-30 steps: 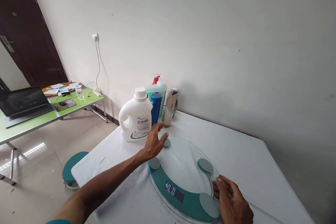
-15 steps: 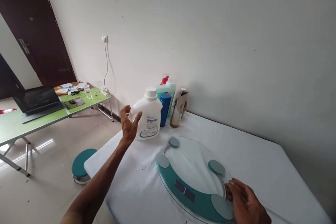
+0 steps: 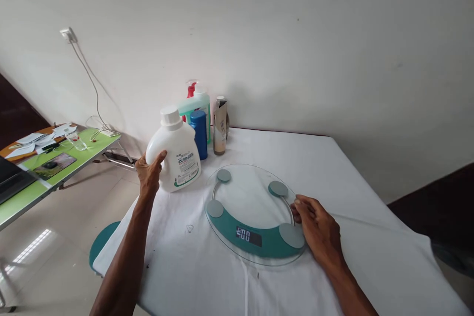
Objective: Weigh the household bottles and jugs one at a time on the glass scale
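Note:
My left hand (image 3: 149, 173) is wrapped round the left side of a white laundry detergent jug (image 3: 177, 150), thumb on its front and the other fingers hidden behind. The jug leans a little to the left; whether its base touches the cloth I cannot tell. A round glass bathroom scale (image 3: 255, 244) with a teal band and grey discs lies on the white cloth, its lit display showing zeros. At the scale's right rim, my right hand (image 3: 318, 227) has its fingers closed on the edge of the glass.
Behind the jug stand a blue bottle (image 3: 199, 134), a green bottle (image 3: 203, 100), a red pump bottle (image 3: 191, 90) and a brownish bottle (image 3: 219, 131), near the wall. A teal stool (image 3: 103, 243) and a green table (image 3: 89, 145) with a laptop (image 3: 15, 177) are at left.
My left hand has gone from open beside the jug to gripping it, and the jug now leans. My right hand stays at the scale's rim. The display now reads zeros. The view has swung right.

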`<control>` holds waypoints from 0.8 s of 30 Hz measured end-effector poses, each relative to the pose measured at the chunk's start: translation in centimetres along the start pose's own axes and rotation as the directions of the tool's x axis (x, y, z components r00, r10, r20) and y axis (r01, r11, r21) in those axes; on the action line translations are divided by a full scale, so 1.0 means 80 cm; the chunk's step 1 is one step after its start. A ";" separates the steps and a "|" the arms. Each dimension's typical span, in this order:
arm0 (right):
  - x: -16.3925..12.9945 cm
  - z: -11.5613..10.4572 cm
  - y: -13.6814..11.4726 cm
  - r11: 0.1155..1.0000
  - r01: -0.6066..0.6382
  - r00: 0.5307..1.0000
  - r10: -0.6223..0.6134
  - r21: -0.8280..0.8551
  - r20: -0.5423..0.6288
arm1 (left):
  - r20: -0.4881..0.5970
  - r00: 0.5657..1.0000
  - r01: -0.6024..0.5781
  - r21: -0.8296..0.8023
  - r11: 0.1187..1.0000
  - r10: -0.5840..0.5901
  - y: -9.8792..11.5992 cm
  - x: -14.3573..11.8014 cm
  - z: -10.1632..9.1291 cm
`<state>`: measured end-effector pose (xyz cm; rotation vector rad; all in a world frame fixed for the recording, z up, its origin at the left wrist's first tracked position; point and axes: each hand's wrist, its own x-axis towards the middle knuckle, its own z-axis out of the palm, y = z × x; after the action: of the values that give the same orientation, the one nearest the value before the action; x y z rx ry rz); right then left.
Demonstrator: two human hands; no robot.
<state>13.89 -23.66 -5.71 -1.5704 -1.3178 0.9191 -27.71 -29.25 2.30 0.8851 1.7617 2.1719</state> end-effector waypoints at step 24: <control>0.003 0.008 0.014 0.985 0.143 0.990 -0.143 0.099 -0.011 | 0.218 0.975 0.022 -0.246 0.969 0.033 0.122 -0.109 0.087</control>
<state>13.77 -23.39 -6.99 -1.3818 -1.3425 0.8777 -14.78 -30.62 9.43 1.0212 1.3528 2.1408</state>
